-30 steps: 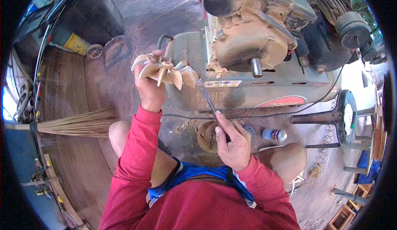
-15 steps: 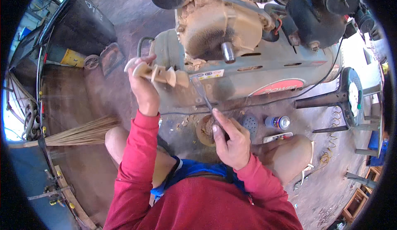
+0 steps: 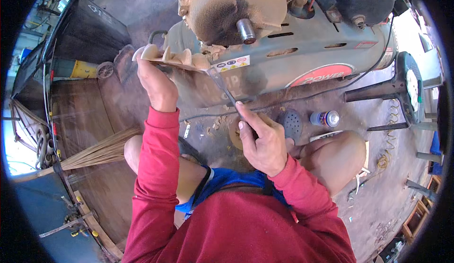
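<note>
My left hand (image 3: 158, 87) grips one end of a tan screw auger (image 3: 172, 58), its spiral flights facing up. In my right hand (image 3: 265, 142) is a scraper (image 3: 227, 90) with a flat grey blade, my index finger and thumb laid along it. The blade tip meets or overlaps the auger's right end; whether they touch I cannot tell. Just beyond both hands stands a dusty machine with a tan-caked housing (image 3: 217, 12) and a metal shaft (image 3: 246, 31) sticking out toward me. Below it lies its long grey tank (image 3: 279, 81).
On the floor near my right knee are a round perforated plate (image 3: 291, 123) and a spray can (image 3: 325, 118). A black stool (image 3: 406, 97) stands at right. At left lie a stick broom (image 3: 104, 152) and a dark wheeled bin (image 3: 90, 31). A black cable (image 3: 312, 95) crosses the tank.
The auger has turned and levelled, its flights now pointing upward, and my left hand is now beneath it. The scraper remains at its right end. The view has shifted slightly.
</note>
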`<state>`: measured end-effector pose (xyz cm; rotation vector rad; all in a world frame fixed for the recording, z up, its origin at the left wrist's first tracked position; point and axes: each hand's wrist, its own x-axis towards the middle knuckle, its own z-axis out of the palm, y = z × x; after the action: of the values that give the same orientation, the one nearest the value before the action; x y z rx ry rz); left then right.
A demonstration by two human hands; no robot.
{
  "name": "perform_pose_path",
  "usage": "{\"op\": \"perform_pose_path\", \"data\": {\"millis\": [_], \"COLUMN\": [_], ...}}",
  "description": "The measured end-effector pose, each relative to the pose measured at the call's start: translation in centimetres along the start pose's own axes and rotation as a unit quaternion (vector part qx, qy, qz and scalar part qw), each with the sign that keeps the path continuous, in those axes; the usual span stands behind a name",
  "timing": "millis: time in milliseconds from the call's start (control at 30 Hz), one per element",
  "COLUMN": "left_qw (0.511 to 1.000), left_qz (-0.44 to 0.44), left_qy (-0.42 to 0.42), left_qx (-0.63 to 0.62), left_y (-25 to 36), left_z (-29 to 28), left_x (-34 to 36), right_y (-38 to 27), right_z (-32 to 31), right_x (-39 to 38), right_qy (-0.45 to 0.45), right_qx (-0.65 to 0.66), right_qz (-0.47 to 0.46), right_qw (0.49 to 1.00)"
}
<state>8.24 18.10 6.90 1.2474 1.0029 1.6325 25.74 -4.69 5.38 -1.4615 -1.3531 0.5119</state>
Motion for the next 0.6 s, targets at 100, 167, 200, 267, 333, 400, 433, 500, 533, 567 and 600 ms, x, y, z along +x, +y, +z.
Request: {"op": "perform_pose_path", "data": {"millis": [100, 167, 200, 267, 333, 400, 433, 500, 533, 567, 600], "left_qw": [0.993, 0.992, 0.990, 0.984, 0.980, 0.989, 0.995, 0.997, 0.997, 0.997, 0.997], "left_qz": [0.063, 0.041, 0.024, 0.015, 0.059, 0.010, -0.019, -0.050, -0.044, -0.038, -0.042], "left_qy": [-0.040, -0.038, -0.038, -0.055, -0.071, -0.055, -0.038, -0.022, -0.023, -0.023, -0.026], "left_qx": [0.097, 0.117, 0.134, 0.166, 0.175, 0.135, 0.090, 0.046, 0.056, 0.065, 0.065], "left_y": [-0.6, -0.2, 0.1, 0.6, 0.6, 0.8, 0.8, 0.8, 0.9, 1.0, 1.1], "left_z": [-0.6, -0.3, -0.1, -0.1, -0.2, 0.1, 0.4, 0.8, 1.1, 1.2, 1.5], "left_x": [0.0, 0.0, 0.1, -0.1, 0.1, 0.1, 0.3, 0.7, 0.8, 0.7, 0.5], "right_y": [-0.5, -0.1, -0.2, -1.2, -1.6, -1.8, -1.5, -1.4, -1.5, -2.1, -2.1], "right_z": [-0.1, 0.2, 0.2, 0.0, -0.3, -0.8, -0.9, -0.9, -0.8, -1.0, -1.1], "right_x": [0.6, 0.8, 1.2, 2.2, 2.6, 2.4, 2.3, 3.1, 3.5, 4.1, 3.8], "right_qy": [-0.021, 0.012, 0.008, -0.006, -0.016, -0.025, -0.019, -0.028, -0.035, -0.067, -0.067], "right_qx": [0.002, 0.021, 0.021, -0.003, -0.027, -0.015, 0.008, -0.003, -0.017, -0.018, -0.020], "right_qz": [0.025, -0.009, -0.005, 0.017, 0.014, 0.008, 0.010, 0.011, 0.013, 0.051, 0.056], "right_qw": [0.999, 1.000, 1.000, 1.000, 0.999, 1.000, 1.000, 1.000, 0.999, 0.996, 0.996]}}
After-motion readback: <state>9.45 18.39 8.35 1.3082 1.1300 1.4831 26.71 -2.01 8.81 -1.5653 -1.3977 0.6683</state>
